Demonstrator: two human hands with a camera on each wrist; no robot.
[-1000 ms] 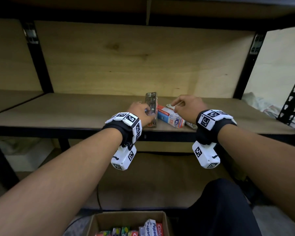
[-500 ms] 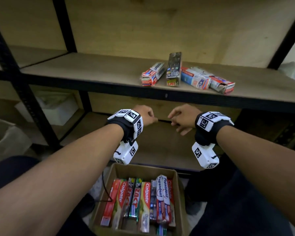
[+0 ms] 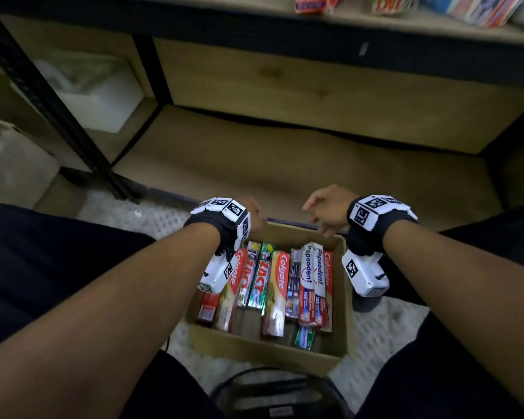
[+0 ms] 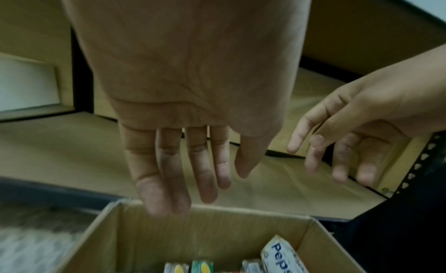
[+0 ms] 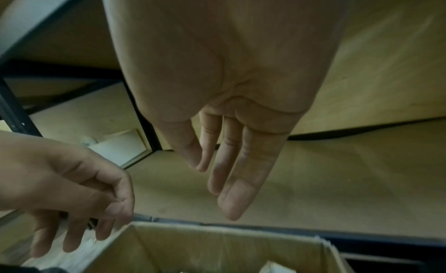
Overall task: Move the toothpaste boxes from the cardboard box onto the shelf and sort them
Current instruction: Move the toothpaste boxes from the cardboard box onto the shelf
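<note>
An open cardboard box (image 3: 342, 300) on the floor holds several toothpaste boxes side by side: red Colgate (image 3: 280, 293), green and red Zact (image 3: 259, 281), white Pepsodent (image 3: 313, 284). My left hand (image 3: 256, 217) hangs above the box's far left corner, fingers straight and empty (image 4: 183, 181). My right hand (image 3: 324, 207) hovers above the far right corner, fingers relaxed and empty (image 5: 229, 174). A few toothpaste boxes (image 3: 472, 7) lie on the shelf (image 3: 363, 25) at the top edge of the head view.
A bare lower shelf board (image 3: 300, 164) lies just beyond the box. A black shelf post (image 3: 58, 113) slants at the left, with a white container (image 3: 94, 92) behind it. My dark-clothed knees flank the box.
Both hands have let go of the boxes on the shelf and come down to just above the cardboard box. My view has tilted down from the shelf to the box.
</note>
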